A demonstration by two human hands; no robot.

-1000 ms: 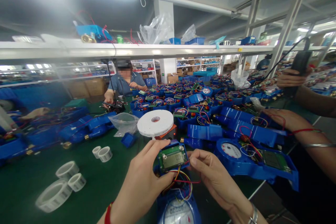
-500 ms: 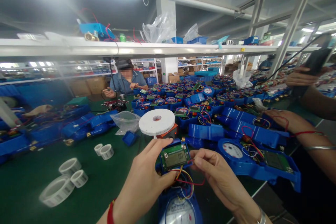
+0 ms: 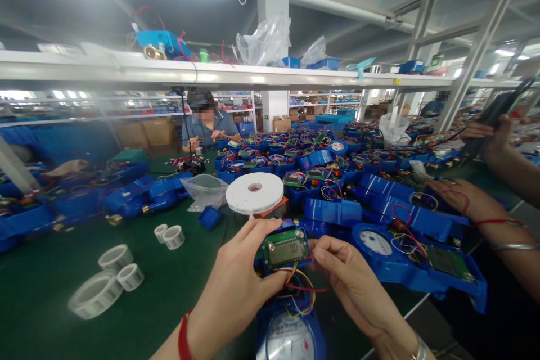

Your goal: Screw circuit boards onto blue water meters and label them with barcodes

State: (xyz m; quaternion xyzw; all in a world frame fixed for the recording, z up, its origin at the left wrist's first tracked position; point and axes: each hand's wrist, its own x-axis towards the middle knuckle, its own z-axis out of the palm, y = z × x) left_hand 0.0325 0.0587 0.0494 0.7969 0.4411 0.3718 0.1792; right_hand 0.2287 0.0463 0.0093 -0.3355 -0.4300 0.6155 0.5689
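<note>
A blue water meter [image 3: 290,337] lies in front of me, its round dial facing up and its far end holding a green circuit board [image 3: 280,236] with a lit display reading zeros. Around that far end my left hand [image 3: 236,270] is closed, thumb on the near side and fingers on the far side. My right hand [image 3: 350,270] pinches at the right edge of the board, where a red wire [image 3: 312,289] loops out. What sits between those fingertips is mostly hidden. Yellow, white and red wires [image 3: 301,292] curl between board and dial.
Rolls of labels [image 3: 95,294] stand on the green table [image 3: 169,292] at left. A white tape reel [image 3: 255,193] sits beyond my hands. Many blue meters [image 3: 333,211] crowd the middle and right. A co-worker's arm [image 3: 485,208] reaches in from the right; another person [image 3: 211,124] sits opposite.
The view has shifted slightly, so most things appear a little further right. Both my hands keep their hold at the meter. The person opposite has lowered a hand and leaned slightly.
</note>
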